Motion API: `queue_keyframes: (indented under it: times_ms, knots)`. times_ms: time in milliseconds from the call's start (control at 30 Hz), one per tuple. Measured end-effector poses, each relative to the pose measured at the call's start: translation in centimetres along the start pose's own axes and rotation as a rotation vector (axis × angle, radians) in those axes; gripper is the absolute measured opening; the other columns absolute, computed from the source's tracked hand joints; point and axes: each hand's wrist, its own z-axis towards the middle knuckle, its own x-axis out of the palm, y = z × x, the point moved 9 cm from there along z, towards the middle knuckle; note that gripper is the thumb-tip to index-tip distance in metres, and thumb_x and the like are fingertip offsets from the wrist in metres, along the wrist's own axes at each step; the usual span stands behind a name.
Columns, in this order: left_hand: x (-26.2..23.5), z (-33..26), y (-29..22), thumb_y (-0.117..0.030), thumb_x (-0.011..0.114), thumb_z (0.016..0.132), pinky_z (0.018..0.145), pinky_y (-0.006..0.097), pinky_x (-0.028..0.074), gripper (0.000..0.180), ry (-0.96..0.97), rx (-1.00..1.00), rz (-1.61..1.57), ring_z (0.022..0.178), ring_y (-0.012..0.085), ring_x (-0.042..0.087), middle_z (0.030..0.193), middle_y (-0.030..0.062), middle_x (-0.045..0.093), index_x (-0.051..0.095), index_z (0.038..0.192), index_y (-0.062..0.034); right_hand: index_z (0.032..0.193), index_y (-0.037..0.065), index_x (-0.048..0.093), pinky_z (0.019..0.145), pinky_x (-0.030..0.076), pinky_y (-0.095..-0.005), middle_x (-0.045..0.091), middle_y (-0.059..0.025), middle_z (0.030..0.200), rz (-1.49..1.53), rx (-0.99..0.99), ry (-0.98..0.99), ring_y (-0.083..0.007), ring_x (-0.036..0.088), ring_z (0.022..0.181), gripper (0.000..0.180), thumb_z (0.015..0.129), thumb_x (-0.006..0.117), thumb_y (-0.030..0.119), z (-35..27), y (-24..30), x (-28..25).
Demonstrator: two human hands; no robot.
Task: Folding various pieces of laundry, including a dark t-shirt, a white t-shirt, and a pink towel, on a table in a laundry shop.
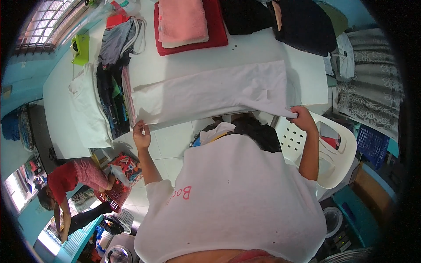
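Observation:
A white garment (210, 92), folded into a long band, lies across the near edge of the white table (298, 65). My left hand (141, 135) pinches its lower left corner at the table's edge. My right hand (302, 117) grips its lower right corner, just off the table. Both arms reach out from my white T-shirt, which fills the lower middle of the view.
A row of folded clothes (112, 96) lines the table's left; a pink towel (182, 22) on red cloth and dark garments (302, 24) lie at the back. A white plastic chair (333, 149) stands right. Another person (74, 179) bends over a basket at lower left.

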Motion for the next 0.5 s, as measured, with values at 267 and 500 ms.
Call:
queue_keyframes:
  times_ms: [267,500]
  knots:
    - [1.2,-0.3,-0.6,-0.004,0.057,0.074,0.078,0.033,0.045,0.015,0.054,0.137,0.182,0.095,0.0265,0.053,0.102,0.0157,0.053,0.053,0.088,-0.0009,0.077,0.001,0.056,0.062,0.043,-0.0292,0.057,-0.0091,0.07,-0.123,0.098,0.119,-0.019,0.054,0.066,0.024,0.059,0.069,0.008,0.5,-0.6,1.0]
    - [3.4,-0.6,-0.9,-0.004,0.06,0.069,0.091,0.037,0.035,0.023,0.202,0.135,0.533,0.107,0.0308,0.041,0.111,0.0171,0.046,0.055,0.091,-0.0036,0.081,0.003,0.054,0.073,0.043,-0.0341,0.055,-0.0137,0.088,-0.294,-0.002,0.147,-0.0295,0.053,0.082,0.027,0.058,0.068,0.004,0.9,-1.7,5.2]
